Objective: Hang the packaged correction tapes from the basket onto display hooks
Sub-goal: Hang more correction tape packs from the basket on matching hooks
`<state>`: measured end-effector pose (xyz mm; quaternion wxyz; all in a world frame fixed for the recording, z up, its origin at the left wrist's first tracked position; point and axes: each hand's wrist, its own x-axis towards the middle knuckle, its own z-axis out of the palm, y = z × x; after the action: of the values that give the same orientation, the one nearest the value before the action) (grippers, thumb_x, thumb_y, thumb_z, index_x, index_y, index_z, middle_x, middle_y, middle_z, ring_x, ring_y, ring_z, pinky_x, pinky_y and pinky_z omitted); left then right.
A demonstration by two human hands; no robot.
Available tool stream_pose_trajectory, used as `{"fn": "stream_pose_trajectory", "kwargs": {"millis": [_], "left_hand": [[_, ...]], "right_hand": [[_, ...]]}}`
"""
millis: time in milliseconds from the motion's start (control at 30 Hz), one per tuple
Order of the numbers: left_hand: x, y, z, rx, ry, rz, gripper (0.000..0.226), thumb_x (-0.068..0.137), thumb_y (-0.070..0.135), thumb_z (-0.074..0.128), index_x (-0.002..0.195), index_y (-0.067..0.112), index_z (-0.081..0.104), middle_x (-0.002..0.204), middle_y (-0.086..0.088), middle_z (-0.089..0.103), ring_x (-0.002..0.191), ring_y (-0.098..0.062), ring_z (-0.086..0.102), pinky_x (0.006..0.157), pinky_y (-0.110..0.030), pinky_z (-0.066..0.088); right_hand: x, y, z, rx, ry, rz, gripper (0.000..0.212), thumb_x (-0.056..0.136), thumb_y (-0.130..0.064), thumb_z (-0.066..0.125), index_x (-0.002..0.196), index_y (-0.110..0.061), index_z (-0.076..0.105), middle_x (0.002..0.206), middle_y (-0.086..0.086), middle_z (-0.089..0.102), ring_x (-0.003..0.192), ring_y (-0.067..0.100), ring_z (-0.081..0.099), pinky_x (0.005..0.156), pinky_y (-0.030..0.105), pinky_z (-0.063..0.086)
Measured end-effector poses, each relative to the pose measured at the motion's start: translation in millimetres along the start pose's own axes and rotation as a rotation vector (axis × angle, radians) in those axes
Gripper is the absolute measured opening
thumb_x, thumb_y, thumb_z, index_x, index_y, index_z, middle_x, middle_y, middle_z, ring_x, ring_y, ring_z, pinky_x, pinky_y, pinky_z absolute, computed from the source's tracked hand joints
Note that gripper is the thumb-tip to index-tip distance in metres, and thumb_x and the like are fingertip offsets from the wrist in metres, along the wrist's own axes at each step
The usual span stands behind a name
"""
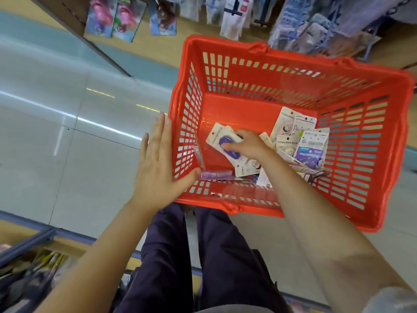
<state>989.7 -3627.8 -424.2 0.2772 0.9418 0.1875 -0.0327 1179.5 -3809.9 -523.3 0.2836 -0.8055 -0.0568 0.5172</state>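
Note:
A red plastic basket (293,66) stands on the shop floor in front of me. Several packaged correction tapes (302,141) lie on its bottom, most toward the right. My right hand (246,144) reaches into the basket and pinches a white card package with a purple correction tape (220,137), thumb on the purple part. My left hand (158,163) lies flat with straight fingers against the outside of the basket's left wall, thumb by its near corner. A purple clear package (215,175) lies along the near wall.
Packaged goods hang on display hooks (239,16) above the basket's far side, more at the top left (112,16). A shelf edge runs diagonally at upper left. Another shelf with goods (33,267) sits at lower left. My legs in dark trousers (203,256) stand near the basket.

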Motion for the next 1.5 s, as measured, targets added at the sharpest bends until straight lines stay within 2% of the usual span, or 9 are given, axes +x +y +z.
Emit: {"fn": "stream_pose_trajectory", "kwargs": {"millis": [133, 233, 333, 467, 633, 867, 1000, 1267, 1500], "left_hand": [[-7, -2, 2, -0.087, -0.026, -0.094, 0.111, 0.087, 0.070, 0.055, 0.165, 0.012, 0.003, 0.174, -0.007, 0.009, 0.161, -0.022, 0.005, 0.128, -0.048, 0.007], [-4, -2, 3, -0.120, -0.035, -0.100, 0.110, 0.087, 0.068, 0.056, 0.165, 0.012, 0.004, 0.174, -0.006, 0.011, 0.161, -0.023, 0.007, 0.128, -0.048, 0.010], [-3, -3, 4, -0.137, -0.046, -0.095, 0.109, 0.087, 0.067, 0.056, 0.165, 0.008, 0.007, 0.173, -0.009, 0.014, 0.160, -0.027, 0.011, 0.128, -0.051, 0.014], [-4, -4, 4, -0.174, -0.048, -0.100, 0.108, 0.087, 0.064, 0.057, 0.164, 0.008, 0.008, 0.172, -0.009, 0.016, 0.160, -0.027, 0.014, 0.127, -0.047, 0.016], [-2, 0, 2, -0.216, -0.034, -0.111, 0.105, 0.086, 0.060, 0.056, 0.164, 0.007, 0.008, 0.171, -0.010, 0.019, 0.159, -0.028, 0.015, 0.126, -0.041, 0.014], [-4, -1, 4, -0.233, -0.040, -0.105, 0.105, 0.087, 0.061, 0.056, 0.164, 0.006, 0.009, 0.171, -0.010, 0.020, 0.158, -0.029, 0.018, 0.124, -0.038, 0.014], [-5, -1, 6, -0.240, -0.037, -0.117, 0.105, 0.088, 0.057, 0.060, 0.164, 0.008, 0.008, 0.171, -0.009, 0.020, 0.158, -0.029, 0.019, 0.123, -0.040, 0.016], [-4, -2, 6, -0.245, -0.030, -0.119, 0.103, 0.088, 0.051, 0.064, 0.164, 0.007, 0.010, 0.170, -0.011, 0.022, 0.158, -0.031, 0.021, 0.124, -0.044, 0.019], [-4, -3, 7, -0.256, -0.020, -0.105, 0.101, 0.088, 0.055, 0.057, 0.164, 0.010, 0.009, 0.170, -0.011, 0.024, 0.156, -0.032, 0.025, 0.123, -0.050, 0.023]], "right_hand": [[-4, -4, -6, 0.448, 0.081, -0.027, 0.030, 0.089, -0.045, 0.075, 0.108, -0.022, 0.070, 0.106, -0.005, 0.074, 0.098, 0.018, 0.069, 0.091, 0.041, 0.053], [4, -21, 15, 0.350, 0.076, -0.025, 0.051, 0.086, -0.053, 0.073, 0.125, -0.022, 0.062, 0.121, -0.003, 0.069, 0.107, 0.018, 0.066, 0.093, 0.039, 0.053], [15, -30, 45, 0.241, 0.039, 0.019, 0.058, 0.092, -0.040, 0.073, 0.139, -0.017, 0.047, 0.126, -0.003, 0.061, 0.108, 0.018, 0.060, 0.081, 0.032, 0.048], [23, -17, 72, 0.275, -0.169, -0.007, 0.054, 0.086, -0.047, 0.078, 0.131, -0.024, 0.060, 0.124, -0.004, 0.070, 0.115, 0.018, 0.067, 0.098, 0.038, 0.054], [27, -12, 74, 0.303, -0.152, -0.036, 0.075, 0.067, -0.038, 0.094, 0.133, -0.023, 0.061, 0.122, -0.007, 0.072, 0.112, 0.011, 0.068, 0.101, 0.037, 0.054], [29, 1, 62, 0.382, -0.144, 0.034, 0.043, 0.076, -0.019, 0.089, 0.114, -0.023, 0.069, 0.105, -0.001, 0.077, 0.101, 0.020, 0.072, 0.092, 0.039, 0.057], [26, 4, 50, 0.389, -0.134, 0.057, 0.053, 0.069, -0.022, 0.091, 0.117, -0.028, 0.066, 0.114, -0.002, 0.075, 0.110, 0.021, 0.068, 0.094, 0.039, 0.053], [15, -8, 23, 0.233, -0.008, -0.087, 0.024, 0.084, -0.017, 0.080, 0.104, -0.025, 0.070, 0.101, -0.002, 0.076, 0.083, 0.010, 0.069, 0.076, 0.029, 0.054], [16, 2, 16, 0.497, 0.063, 0.003, 0.053, 0.073, -0.031, 0.089, 0.119, -0.027, 0.063, 0.114, -0.005, 0.073, 0.104, 0.015, 0.068, 0.093, 0.035, 0.053]]}}
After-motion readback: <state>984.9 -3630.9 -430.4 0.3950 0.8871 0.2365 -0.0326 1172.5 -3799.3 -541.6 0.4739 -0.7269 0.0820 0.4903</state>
